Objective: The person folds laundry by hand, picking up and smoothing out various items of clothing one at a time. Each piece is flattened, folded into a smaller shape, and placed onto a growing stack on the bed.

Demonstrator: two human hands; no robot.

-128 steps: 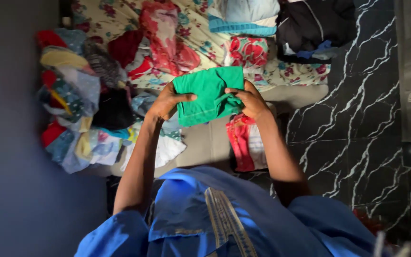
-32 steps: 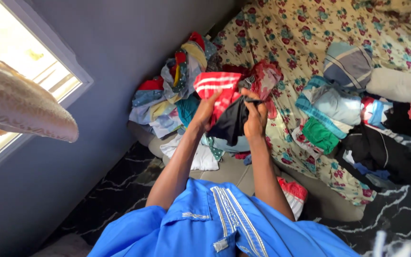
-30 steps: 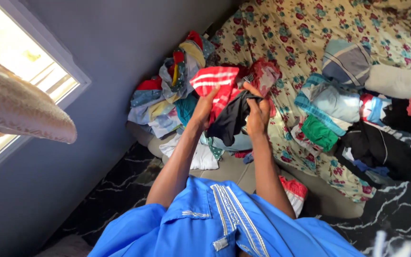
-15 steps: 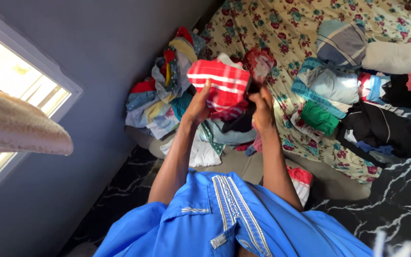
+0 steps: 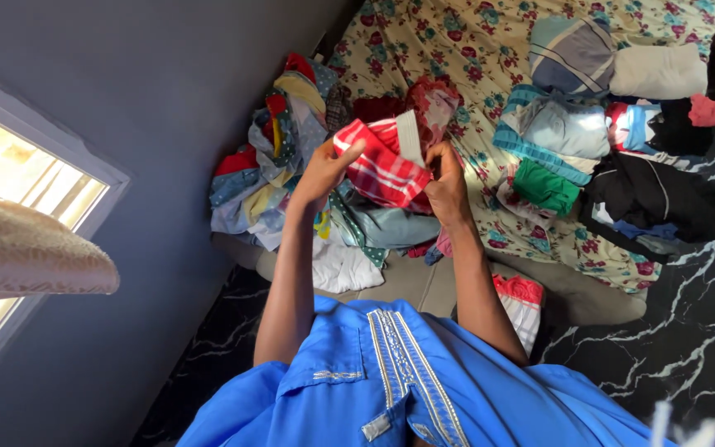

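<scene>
Hands in view: two, a left hand (image 5: 319, 171) and a right hand (image 5: 448, 180). Garments in the grip of both hands: one, a red and white checked cloth (image 5: 382, 165). Beds: one, with a floral sheet (image 5: 473, 50). Unsorted heaps of mixed clothes (image 5: 271, 165): one (individual pieces cannot be counted). Folded items at the bed's far side: one green piece (image 5: 544, 186), one white bundle (image 5: 657, 71), one striped grey bundle (image 5: 571, 51). Dark garments at the bed edge: one black pile (image 5: 655, 199). Windows: one window (image 5: 18, 190).

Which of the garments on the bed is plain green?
The small folded green garment, below the pale blue folded pile; its neighbours are blue, black, striped or patterned.
</scene>
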